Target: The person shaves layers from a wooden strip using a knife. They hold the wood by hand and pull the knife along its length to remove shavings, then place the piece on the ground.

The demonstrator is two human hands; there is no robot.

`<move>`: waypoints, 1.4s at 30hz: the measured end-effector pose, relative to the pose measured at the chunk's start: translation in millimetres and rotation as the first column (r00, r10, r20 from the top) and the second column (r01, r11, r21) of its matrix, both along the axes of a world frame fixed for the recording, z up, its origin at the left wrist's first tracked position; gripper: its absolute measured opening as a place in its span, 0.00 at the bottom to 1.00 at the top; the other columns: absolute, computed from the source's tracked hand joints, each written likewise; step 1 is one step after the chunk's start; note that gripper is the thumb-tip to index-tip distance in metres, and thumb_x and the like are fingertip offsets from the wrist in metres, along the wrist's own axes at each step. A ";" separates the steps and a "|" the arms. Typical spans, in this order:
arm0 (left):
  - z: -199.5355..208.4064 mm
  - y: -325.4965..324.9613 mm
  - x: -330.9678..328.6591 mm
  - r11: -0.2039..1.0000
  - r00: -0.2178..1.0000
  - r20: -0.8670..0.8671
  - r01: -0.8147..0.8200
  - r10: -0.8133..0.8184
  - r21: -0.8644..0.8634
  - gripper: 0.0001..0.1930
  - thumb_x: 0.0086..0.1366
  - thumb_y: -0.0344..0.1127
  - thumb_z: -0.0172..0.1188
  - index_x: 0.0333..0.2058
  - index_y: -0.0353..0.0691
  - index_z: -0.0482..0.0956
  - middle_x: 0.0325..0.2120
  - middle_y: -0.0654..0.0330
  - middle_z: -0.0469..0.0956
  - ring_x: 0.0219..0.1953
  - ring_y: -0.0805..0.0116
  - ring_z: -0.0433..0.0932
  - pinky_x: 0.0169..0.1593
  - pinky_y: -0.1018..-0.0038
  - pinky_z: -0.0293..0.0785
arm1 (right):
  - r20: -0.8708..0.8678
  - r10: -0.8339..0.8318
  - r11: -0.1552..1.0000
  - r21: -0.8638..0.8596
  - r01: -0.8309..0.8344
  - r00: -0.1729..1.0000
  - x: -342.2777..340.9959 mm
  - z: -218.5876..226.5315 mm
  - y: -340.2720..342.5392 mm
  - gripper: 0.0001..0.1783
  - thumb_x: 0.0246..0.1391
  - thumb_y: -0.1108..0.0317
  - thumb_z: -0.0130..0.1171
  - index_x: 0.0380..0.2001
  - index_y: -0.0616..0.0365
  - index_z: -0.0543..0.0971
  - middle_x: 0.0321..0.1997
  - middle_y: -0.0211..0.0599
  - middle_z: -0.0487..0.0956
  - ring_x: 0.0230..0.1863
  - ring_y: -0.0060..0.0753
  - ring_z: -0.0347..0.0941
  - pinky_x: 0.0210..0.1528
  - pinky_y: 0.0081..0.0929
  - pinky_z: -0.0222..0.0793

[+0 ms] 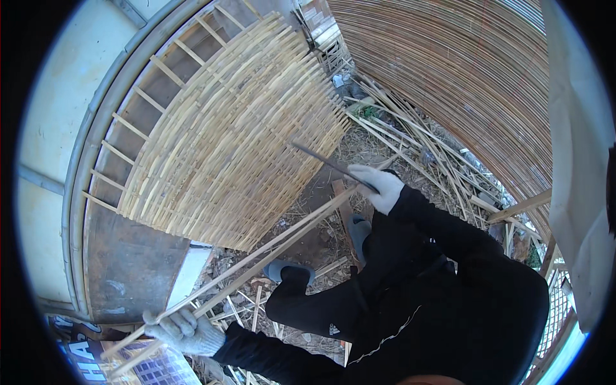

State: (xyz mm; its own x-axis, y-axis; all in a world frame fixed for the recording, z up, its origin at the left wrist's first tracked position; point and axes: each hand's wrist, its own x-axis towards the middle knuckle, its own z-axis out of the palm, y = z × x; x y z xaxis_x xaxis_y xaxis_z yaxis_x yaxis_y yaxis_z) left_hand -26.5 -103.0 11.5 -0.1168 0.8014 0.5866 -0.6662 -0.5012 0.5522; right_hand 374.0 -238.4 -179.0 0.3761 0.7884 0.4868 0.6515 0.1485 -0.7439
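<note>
My left hand (187, 331), in a light grey knit glove, is at the lower left with its fingers curled round a long bamboo strip (256, 255). A second strip (282, 252) runs close alongside, passing by the same hand. Both slant up to the right toward my right hand (380, 187). That hand, in a white glove, is closed on a long, thin, dark blade-like tool (327, 162), probably a knife. Its tip points up and left, and its handle is hidden in the glove. The blade lies across the strips' far ends.
A large woven bamboo panel (224, 128) leans at the left over a dark board (131, 263). Loose strips (423, 138) lie piled on the ground at the right, below a slatted screen (462, 70). Strip offcuts and a printed sheet (151, 366) lie near my left hand.
</note>
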 end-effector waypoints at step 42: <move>-222.2 30.0 -208.2 0.983 0.714 0.683 0.182 -0.154 0.031 0.15 0.59 0.32 0.60 0.20 0.44 0.63 0.11 0.70 0.61 0.11 0.78 0.61 0.14 0.81 0.57 | -0.869 -0.327 0.936 -0.244 0.252 0.373 73.0 5.4 -21.4 0.28 0.63 0.44 0.51 0.55 0.53 0.74 0.40 0.36 0.82 0.13 0.14 0.55 0.17 0.18 0.59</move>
